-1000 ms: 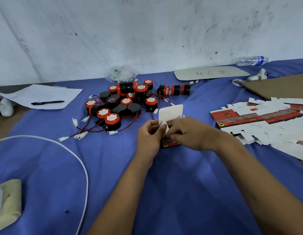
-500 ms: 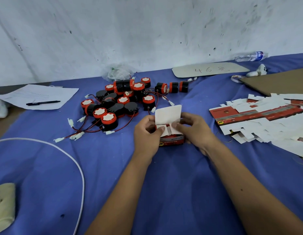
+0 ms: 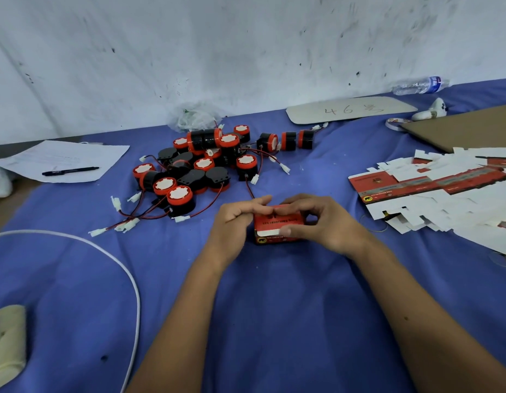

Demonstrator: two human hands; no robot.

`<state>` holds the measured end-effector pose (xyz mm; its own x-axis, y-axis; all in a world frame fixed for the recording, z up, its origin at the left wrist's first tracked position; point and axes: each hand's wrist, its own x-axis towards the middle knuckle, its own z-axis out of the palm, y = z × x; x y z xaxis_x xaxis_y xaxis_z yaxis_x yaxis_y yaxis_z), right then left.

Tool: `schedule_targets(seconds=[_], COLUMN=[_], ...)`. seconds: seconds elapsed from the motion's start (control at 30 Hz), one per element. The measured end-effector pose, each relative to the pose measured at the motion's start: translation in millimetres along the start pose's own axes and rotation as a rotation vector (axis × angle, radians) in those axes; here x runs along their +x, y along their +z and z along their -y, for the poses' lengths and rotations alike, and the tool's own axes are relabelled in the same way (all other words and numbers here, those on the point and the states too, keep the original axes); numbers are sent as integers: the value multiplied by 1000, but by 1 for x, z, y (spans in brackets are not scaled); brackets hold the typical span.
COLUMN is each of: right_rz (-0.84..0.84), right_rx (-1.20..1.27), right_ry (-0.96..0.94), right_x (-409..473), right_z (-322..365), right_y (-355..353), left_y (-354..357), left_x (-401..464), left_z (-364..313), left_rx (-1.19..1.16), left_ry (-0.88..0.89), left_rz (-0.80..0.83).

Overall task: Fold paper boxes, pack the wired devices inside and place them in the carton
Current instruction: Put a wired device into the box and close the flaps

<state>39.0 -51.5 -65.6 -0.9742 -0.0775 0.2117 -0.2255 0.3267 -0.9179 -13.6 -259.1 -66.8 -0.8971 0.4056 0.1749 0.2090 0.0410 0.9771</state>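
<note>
A small red paper box (image 3: 276,224) with a white stripe stands on the blue cloth between my hands. My left hand (image 3: 234,222) grips its left end, fingers curled over the top edge. My right hand (image 3: 320,222) grips its right side, thumb pressing the front face and fingers curled over the top. The lid lies folded down. Behind the box lies a heap of black-and-red wired devices (image 3: 206,163) with red wires and white plugs. A pile of flat unfolded box blanks (image 3: 433,188) lies at the right. A brown carton flap (image 3: 473,126) shows at the far right.
A sheet of paper with a black pen (image 3: 70,171) lies at the left. A white cable (image 3: 127,279) curves across the cloth near a cream cloth (image 3: 8,341). A numbered card (image 3: 351,110), a water bottle (image 3: 419,85) and a plastic bag (image 3: 195,117) lie by the wall.
The white lid flap that stood upright has been folded down onto the box. Both hands have closed over the box top, and the view has shifted slightly.
</note>
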Motion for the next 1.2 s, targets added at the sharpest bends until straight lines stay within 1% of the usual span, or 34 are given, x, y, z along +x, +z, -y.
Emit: schedule_targets(seconds=[0.07, 0.17, 0.27, 0.37, 0.5, 0.6, 0.7, 0.83, 1.0, 1.1, 1.2], right_rz=[-28, -67, -86, -127, -155, -166, -164, -193, -242, -202, -190], right_rx=[-63, -282, -257, -286, -419, -502, -443, -438, -447, -321, -87], right_ry=[-35, -165, -212, -219, -296, -349, -326, -326, -292, -196, -105], right_x=[0, 1, 2, 2, 3, 3, 2, 4, 6, 5, 4], right_z=[-1, -3, -6, -9, -7, -4, -4, -6, -3, -5, -4], right_y=[1, 0, 3, 9, 13, 17, 16, 14, 22, 25, 27], left_y=[-9, -12, -11, -10, -14, -18, -18, -14, -10, -7, -5], left_x=[-4, -8, -9, -9, -9, -8, -7, -6, -8, -8, -8], left_z=[0, 3, 2, 3, 5, 4, 4, 4, 6, 6, 5], left_rx=[-6, 129, 177, 123, 31, 5, 84, 305, 388, 457, 463], left_ry=[-3, 72, 79, 66, 36, 26, 59, 125, 170, 197, 193], left_rz=[91, 154, 137, 128, 163, 171, 164, 131, 72, 19, 3])
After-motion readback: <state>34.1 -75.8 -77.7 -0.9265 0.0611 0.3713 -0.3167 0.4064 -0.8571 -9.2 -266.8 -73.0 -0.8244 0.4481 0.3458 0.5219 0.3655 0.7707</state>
